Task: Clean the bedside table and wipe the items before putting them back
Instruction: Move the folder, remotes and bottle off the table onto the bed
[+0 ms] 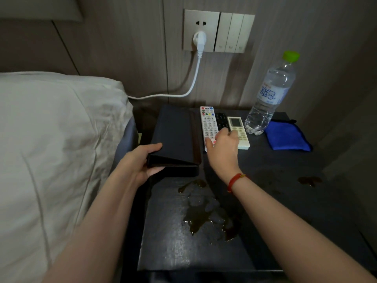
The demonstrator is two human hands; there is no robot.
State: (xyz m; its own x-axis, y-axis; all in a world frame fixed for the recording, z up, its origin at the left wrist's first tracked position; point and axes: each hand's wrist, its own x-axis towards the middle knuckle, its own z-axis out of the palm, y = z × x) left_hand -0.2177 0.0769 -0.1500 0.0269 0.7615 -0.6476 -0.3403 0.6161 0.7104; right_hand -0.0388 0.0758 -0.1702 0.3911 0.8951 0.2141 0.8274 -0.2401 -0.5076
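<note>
Spill: I see a big brown wet patch on the dark bedside table, closest to me, in front of the white remote.
Small spills: I see one brown streak just in front of the folder, and one brown blot far off to the right of the white remote, near the table's right side.
Left hand: my left hand grips the near left corner of a dark folder. My thumb lies on top and my fingers curl under it. That corner is tipped up off the table.
Folder: it lies just left of the white remote, touching it or almost.
Right hand: my right hand reaches over the near end of the white remote. My fingers are bent and the tips touch the remotes. I cannot tell if they have closed on one.
Wrist: I see a red string band on my right wrist.
Black remote: a black remote lies right beside the white remote, on its right. My hand hides its near end.
Cream remote: a cream remote with a small screen lies next, to the right again.
Bottle: a clear water bottle with a green cap stands upright, right of the cream remote.
Cloth: a folded blue cloth lies past the bottle, furthest right of the white remote.
Bed: white bedding is well left of the white remote.
Wall: a white plug sits in a socket above the white remote, with light switches beside it.
</note>
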